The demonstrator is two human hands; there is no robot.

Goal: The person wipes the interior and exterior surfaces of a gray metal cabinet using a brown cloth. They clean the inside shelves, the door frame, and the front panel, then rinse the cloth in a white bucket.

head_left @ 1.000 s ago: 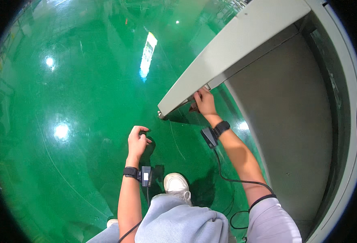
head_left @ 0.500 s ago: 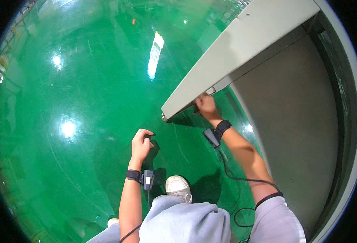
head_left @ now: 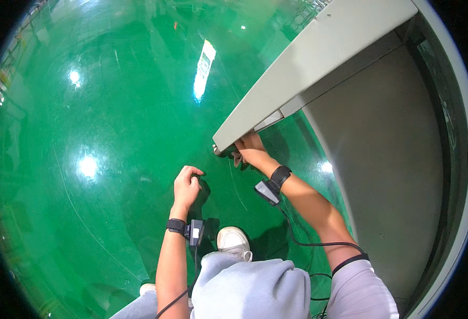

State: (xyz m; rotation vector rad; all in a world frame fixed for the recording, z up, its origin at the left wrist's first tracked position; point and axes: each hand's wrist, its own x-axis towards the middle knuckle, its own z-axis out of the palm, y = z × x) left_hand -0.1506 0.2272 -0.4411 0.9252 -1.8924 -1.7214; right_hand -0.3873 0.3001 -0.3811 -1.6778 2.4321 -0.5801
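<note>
My right hand [head_left: 252, 151] is against the inner side of a long pale grey cabinet door [head_left: 298, 69], close to the door's narrow end. Its fingers are bent, partly hidden beneath the door edge, and a small greyish bit shows under them that I cannot make out. Just past the fingers, a small metal fitting [head_left: 216, 150] sticks out at the door's corner. Over the green floor, to the left of that corner, my left hand [head_left: 186, 186] hangs with nothing in it, index finger stretched and the other fingers loosely bent.
A large grey cabinet [head_left: 377, 159] with a curved-looking lower edge takes up the right side. The glossy green floor [head_left: 112, 133] mirrors bright lights. Both wrists carry strapped black devices with cables, and a white shoe [head_left: 233, 242] stands below my hands.
My right hand has slid down and left along the door's inner side, from beside the light-coloured strip toward the narrow end. My left hand has barely shifted.
</note>
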